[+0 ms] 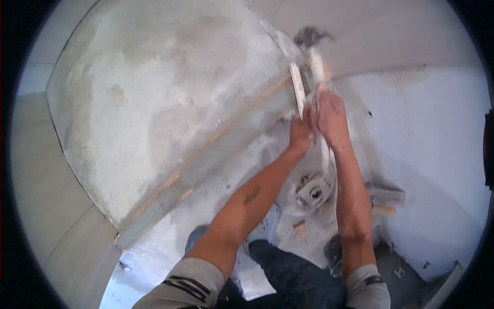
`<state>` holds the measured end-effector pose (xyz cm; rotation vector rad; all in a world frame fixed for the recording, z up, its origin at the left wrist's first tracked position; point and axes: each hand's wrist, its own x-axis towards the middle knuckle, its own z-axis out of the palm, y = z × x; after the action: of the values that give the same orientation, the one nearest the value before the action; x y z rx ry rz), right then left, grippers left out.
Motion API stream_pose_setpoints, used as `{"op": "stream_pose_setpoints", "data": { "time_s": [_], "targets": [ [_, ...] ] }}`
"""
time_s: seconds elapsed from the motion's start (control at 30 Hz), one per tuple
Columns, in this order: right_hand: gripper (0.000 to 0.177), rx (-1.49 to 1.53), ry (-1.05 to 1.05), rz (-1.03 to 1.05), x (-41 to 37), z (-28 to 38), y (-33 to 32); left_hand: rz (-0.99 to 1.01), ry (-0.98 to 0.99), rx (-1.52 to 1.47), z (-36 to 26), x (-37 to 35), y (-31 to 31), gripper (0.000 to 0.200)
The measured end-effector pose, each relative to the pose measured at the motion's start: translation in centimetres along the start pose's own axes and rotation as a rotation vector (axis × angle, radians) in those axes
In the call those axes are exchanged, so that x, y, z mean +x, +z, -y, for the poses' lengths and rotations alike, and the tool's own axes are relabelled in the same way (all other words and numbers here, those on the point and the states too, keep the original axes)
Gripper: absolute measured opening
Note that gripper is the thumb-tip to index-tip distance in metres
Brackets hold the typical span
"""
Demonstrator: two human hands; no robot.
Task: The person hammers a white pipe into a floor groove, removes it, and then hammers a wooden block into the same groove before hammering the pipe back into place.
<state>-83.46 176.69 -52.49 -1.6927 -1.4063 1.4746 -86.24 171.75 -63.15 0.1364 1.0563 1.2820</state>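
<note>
Right grip (331, 117) was wrapped around the pale-handled tool (317, 69), whose dark head (310, 37) beyond it was probably heavy, while left grip (300, 133), just beside, seemed to pinch the lower end, sensibly, of a thin strip (297, 87), probably light and breakable.

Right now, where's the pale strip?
Head view, upper middle, right of centre: the pale strip runs up from the left hand, left of the right hand.

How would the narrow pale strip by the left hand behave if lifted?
The narrow pale strip looks straight, so it may be fairly stiff. Its slim shape suggests it's probably light. Being long and thin, it could tip if stood upright.
</note>
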Motion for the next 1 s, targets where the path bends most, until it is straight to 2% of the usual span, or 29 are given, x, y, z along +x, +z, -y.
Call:
{"op": "stream_pose_setpoints", "data": {
  "time_s": [0.03,0.1,0.17,0.2,0.27,0.3,0.37,0.4,0.47,0.53,0.6,0.67,0.73,0.77,0.83,0.87,0.93,0.97,1.0],
  "targets": [
    [0.043,0.116,-0.016,-0.073,-1.4,1.4,0.0,0.051,-0.039,-0.025,1.0,-0.6,-0.1,0.055],
    [0.041,0.113,0.024,-0.073,-2.4,2.8,0.0,0.065,-0.033,-0.028,0.7,0.5,-0.3,0.055],
    [0.043,0.126,-0.202,-0.101,-2.9,2.5,0.1,0.057,-0.071,-0.032,1.6,0.1,-0.7,0.054],
    [0.043,0.125,-0.202,-0.104,-2.7,1.9,0.0,0.016,-0.034,0.011,1.9,0.2,-0.4,0.054],
    [0.046,-0.228,-0.513,-0.175,-1.7,-1.0,0.2,-0.016,-0.005,0.057,1.9,-0.1,0.2,0.054],
    [0.046,-0.228,-0.515,-0.178,-0.6,-2.7,-0.2,-0.041,-0.01,0.017,1.4,-0.3,0.5,0.056],
    [0.044,-0.192,-0.158,0.008,1.0,-3.0,-0.5,-0.057,-0.006,-0.014,1.3,0.2,0.4,0.057],
    [0.044,-0.188,-0.175,0.014,1.7,-3.2,-0.7,-0.06,0.022,0.056,1.2,1.1,0.1,0.058],
    [0.047,0.044,0.026,-0.109,-2.0,0.7,0.2,-0.063,-0.015,0.132,2.3,-0.5,-0.7,0.058],
    [0.048,0.089,0.021,-0.119,-1.9,-0.4,-0.5,0.041,-0.168,0.045,-0.4,-0.4,-0.8,0.06],
    [0.049,0.134,0.047,-0.139,-3.0,-2.6,-0.9,0.024,-0.165,0.077,-0.8,-1.1,-0.5,0.06],
    [0.052,0.164,-0.018,-0.201,-4.2,-4.2,-1.5,0.019,-0.156,0.106,-0.2,-1.0,0.2,0.059],
    [0.053,0.187,-0.002,-0.236,-5.6,-4.8,-1.7,-0.135,0.144,0.269,0.7,-1.2,0.9,0.055],
    [0.053,0.214,0.012,-0.266,-6.4,-5.1,-1.8,-0.131,0.138,0.27,1.0,-1.7,0.9,0.055],
    [0.052,0.195,-0.032,-0.286,-7.6,-6.2,-2.4,-0.196,0.291,0.596,1.4,-3.0,0.4,0.044],
    [0.051,0.175,-0.081,-0.297,-8.1,-6.9,-2.7,-0.189,0.287,0.598,1.9,-3.1,-0.1,0.044],
    [0.046,0.178,-0.093,-0.331,-9.3,-8.3,-3.4,-0.174,0.313,0.992,2.6,-3.2,-1.7,0.035],
    [0.041,0.181,-0.111,-0.36,-9.8,-8.9,-3.7,-0.162,0.313,1.001,1.2,-3.8,-1.9,0.035],
    [0.041,0.19,-0.106,-0.375,-10.3,-9.3,-3.7,-0.077,0.276,1.132,-0.2,-4.6,-2.2,0.032]
  ]
}}
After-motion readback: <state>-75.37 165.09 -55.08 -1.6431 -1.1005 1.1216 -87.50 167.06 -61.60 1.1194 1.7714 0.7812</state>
